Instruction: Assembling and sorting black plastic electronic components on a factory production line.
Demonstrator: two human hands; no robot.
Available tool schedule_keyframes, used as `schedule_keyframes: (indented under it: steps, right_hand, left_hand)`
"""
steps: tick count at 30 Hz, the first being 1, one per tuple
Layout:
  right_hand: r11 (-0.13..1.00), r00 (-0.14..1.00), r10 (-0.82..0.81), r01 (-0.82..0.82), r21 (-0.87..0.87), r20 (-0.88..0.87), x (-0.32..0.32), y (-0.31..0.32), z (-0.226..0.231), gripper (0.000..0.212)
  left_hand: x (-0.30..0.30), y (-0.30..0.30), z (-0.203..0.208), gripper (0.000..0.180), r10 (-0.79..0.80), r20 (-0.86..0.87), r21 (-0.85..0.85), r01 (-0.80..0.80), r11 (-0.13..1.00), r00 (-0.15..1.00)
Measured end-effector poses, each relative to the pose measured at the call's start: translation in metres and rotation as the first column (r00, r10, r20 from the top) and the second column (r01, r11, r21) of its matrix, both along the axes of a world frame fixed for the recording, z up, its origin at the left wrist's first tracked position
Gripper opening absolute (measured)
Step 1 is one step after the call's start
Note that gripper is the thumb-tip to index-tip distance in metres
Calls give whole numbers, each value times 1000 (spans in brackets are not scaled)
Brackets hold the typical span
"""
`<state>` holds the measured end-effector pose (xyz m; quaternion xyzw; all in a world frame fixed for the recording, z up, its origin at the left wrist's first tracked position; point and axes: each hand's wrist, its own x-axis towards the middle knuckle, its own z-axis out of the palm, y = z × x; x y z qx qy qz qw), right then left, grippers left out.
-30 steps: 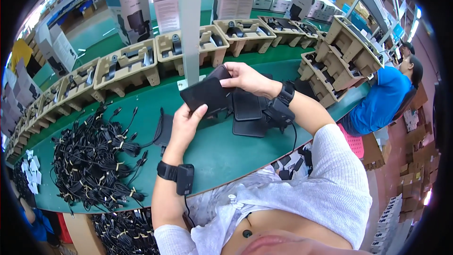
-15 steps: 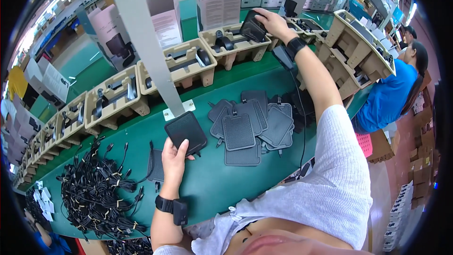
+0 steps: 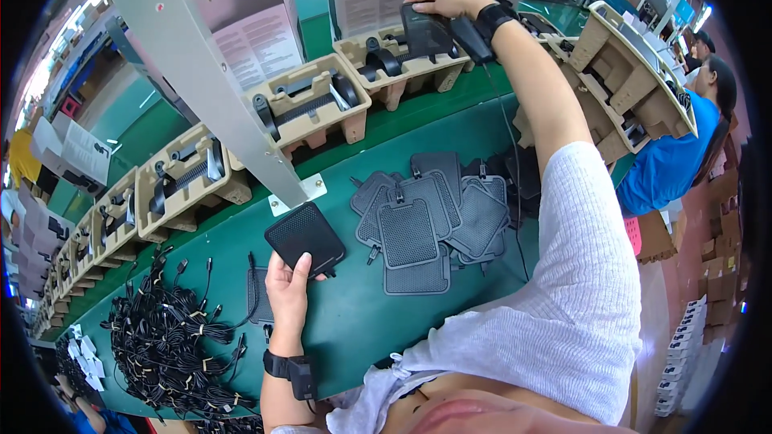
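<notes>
My left hand (image 3: 287, 293) is closed around the lower edge of a black square mesh panel (image 3: 305, 235), thumb on its face, just above the green table. Farther off, my right hand (image 3: 449, 3) grips the top edge of another flat black panel (image 3: 426, 34). That panel stands tilted over the right part of a tan moulded-pulp tray (image 3: 444, 79), which also holds a black round part (image 3: 383, 58); whether panel and tray touch, I cannot tell. Between my arms several similar mesh panels (image 3: 408, 235) lie in an overlapping pile. Another mesh panel (image 3: 259, 296) lies partly behind my left hand.
Bundled black cables (image 3: 165, 337) heap at the left. A row of filled pulp trays (image 3: 181, 193) lines the far edge, with stacked trays (image 3: 623, 84) at the right. A grey metal post (image 3: 217, 72) rises from the table. Open boxes (image 3: 245, 12) stand behind; a person in blue (image 3: 671, 153) sits right.
My right hand has moved slightly left, bringing its panel down against or over the tray. My left hand still holds its panel, a little lower and farther left in view.
</notes>
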<state>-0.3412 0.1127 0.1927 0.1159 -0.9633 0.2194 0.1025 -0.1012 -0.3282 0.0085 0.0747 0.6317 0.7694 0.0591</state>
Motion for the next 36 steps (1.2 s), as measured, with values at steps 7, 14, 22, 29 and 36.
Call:
schedule_keyframes:
  steps: [7,14,22,29,36]
  right_hand:
    - [828,770,-112,422,369,-629,5,-18,-105,36]
    - [951,732,55,170,260,-679,74,-104,-83,19]
    - [801,734,552,-333,-498,396,210,-252,-96,25]
    - [847,988,-102,28,-530,-112,156,-187,-78,25]
    - [912,977,-92,5,-410,-193,74,-193,-72,28]
  left_hand:
    - [-2,0,-4,25,7,3,21,-7,1000,1000]
    - [-5,-2,-5,28,25,-24,106,-22,994,999]
    - [6,-4,-5,28,-101,-88,231,119,965,991]
    - [8,3,-12,19,-147,-282,-324,50,945,948]
    - [3,-2,-17,16,-152,-268,-303,67,951,951]
